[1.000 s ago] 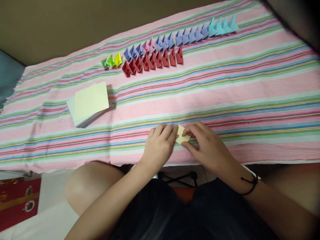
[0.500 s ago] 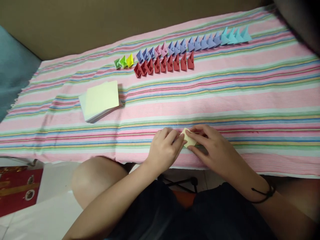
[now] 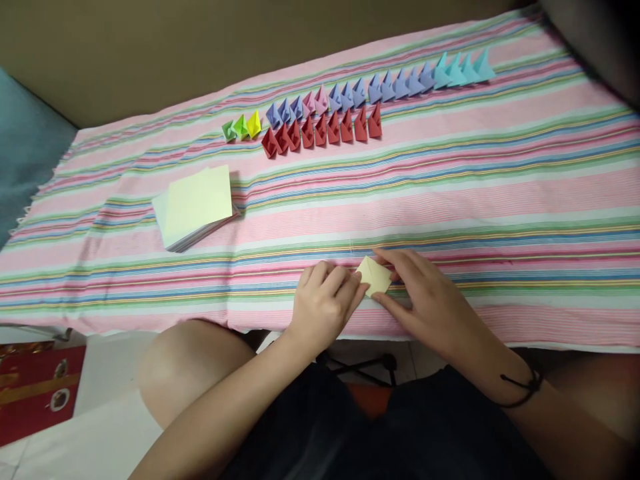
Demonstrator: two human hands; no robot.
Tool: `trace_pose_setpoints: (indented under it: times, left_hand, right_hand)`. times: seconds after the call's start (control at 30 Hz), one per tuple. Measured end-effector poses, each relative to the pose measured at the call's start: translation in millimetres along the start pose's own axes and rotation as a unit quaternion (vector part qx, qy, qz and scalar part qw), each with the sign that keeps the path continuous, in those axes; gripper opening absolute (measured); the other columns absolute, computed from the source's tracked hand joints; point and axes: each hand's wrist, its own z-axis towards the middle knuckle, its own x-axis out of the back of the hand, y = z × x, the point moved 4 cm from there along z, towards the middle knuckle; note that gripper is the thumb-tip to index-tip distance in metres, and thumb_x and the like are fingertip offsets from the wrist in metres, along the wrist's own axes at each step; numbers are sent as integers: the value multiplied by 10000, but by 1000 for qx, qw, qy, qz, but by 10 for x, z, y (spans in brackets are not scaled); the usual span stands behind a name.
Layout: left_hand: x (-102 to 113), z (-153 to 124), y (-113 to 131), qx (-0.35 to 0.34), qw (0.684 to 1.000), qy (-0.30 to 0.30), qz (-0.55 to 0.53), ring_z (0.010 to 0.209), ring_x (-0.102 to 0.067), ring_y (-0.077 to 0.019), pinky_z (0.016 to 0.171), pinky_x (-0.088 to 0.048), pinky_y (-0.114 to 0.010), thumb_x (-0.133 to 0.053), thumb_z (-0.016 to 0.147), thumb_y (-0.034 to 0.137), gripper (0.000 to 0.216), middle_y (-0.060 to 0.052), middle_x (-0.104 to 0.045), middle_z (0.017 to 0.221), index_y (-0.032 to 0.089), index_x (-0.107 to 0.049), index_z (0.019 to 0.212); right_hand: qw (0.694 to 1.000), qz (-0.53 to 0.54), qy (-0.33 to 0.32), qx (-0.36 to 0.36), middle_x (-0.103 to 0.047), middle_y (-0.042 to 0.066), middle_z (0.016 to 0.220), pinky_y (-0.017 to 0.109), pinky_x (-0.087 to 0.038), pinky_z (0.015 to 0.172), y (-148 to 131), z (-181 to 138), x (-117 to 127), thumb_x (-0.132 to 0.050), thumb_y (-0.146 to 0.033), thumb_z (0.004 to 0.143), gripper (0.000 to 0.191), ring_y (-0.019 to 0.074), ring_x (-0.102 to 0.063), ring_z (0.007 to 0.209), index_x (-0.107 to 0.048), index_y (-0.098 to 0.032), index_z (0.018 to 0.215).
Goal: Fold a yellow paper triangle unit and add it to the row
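Nothing here can be read; the stack of paper squares (image 3: 196,207) is blank on top, the folded paper (image 3: 373,275) shows no print, and the red box (image 3: 35,393) (low left) carries only blurred gold marks.

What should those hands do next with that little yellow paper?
Probably press the crease flat: the pale yellow paper lies half folded on the striped cloth, pinched between the left hand and right hand.
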Motion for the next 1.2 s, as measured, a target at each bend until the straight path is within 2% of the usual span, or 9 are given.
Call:
trace_pose_setpoints:
  times: [0.3, 0.53, 0.67, 0.73, 0.8, 0.9, 0.97, 1.07, 1.2]
  left_hand:
    - [-60, 29, -43, 14, 998, -66, 13, 793, -512, -209, 667, -378, -338, -552, 895, 338, 293, -70, -645, 878, 188, -636, 1132]
    - [-58, 80, -1, 7, 991, -110, 77, 814, -512, -231, 667, -345, -354, -486, 922, 333, 321, -67, -640, 895, 198, -625, 1177]
    - [-74, 104, -14, 21, 988, -131, 76, 820, -510, -237, 654, -330, -358, -460, 928, 333, 326, -71, -625, 882, 212, -615, 1188]
    - [-81, 98, -31, 29, 991, -120, 53, 804, -506, -231, 643, -329, -352, -475, 919, 345, 330, -72, -623, 869, 203, -612, 1183]
    - [-71, 79, -41, 27, 996, -83, 25, 776, -502, -217, 640, -336, -344, -509, 904, 348, 315, -69, -627, 843, 178, -625, 1143]
    - [-36, 35, -17, -9, 1000, -15, 5, 727, -495, -190, 640, -339, -329, -561, 884, 285, 198, -43, -623, 751, 158, -655, 1004]
    - [-26, 15, 5, -27, 1000, 6, 5, 699, -488, -179, 630, -332, -320, -577, 877, 243, 130, -26, -606, 689, 160, -658, 935]
    - [-35, 23, 9, -17, 1000, 2, 1, 701, -494, -181, 634, -341, -319, -578, 876, 247, 144, -30, -623, 695, 154, -667, 942]
    - [-71, 59, -7, 3, 999, -37, -7, 744, -512, -193, 658, -366, -327, -546, 892, 267, 212, -47, -666, 802, 142, -672, 1009]
  right_hand:
    - [1000, -3, 6, -7, -575, 129, 1187, 472, -483, 906, 0, -2, -15, -586, -174, 836, 479, 286, -547, 1098, -421, -188, 1285]
    - [1000, -18, 21, 3, -594, 131, 1157, 458, -479, 908, -13, 5, -14, -616, -168, 821, 476, 280, -558, 1067, -445, -149, 1264]
    - [1000, -17, 21, -2, -597, 127, 1155, 450, -478, 913, 4, 5, -19, -629, -172, 813, 481, 273, -562, 1055, -455, -143, 1261]
    - [1000, -10, 16, -7, -593, 127, 1157, 447, -481, 913, 15, 4, -20, -628, -174, 813, 487, 272, -561, 1060, -453, -144, 1266]
    - [1000, -2, 12, -9, -590, 126, 1157, 446, -486, 908, 24, 2, -20, -624, -178, 814, 491, 272, -560, 1063, -448, -149, 1272]
    - [1000, 9, 10, -9, -587, 123, 1159, 443, -491, 900, 35, 1, -15, -617, -176, 818, 490, 267, -561, 1053, -441, -159, 1276]
    - [1000, 11, 9, -9, -585, 121, 1167, 440, -492, 898, 40, 1, -14, -612, -168, 819, 493, 263, -560, 1048, -437, -163, 1280]
    - [1000, 9, 8, -9, -587, 120, 1168, 437, -492, 897, 44, 3, -15, -614, -167, 817, 493, 261, -560, 1044, -441, -159, 1279]
    - [1000, 8, 13, -9, -592, 122, 1147, 439, -493, 889, 43, 4, -15, -620, -174, 813, 484, 261, -567, 1022, -451, -152, 1266]
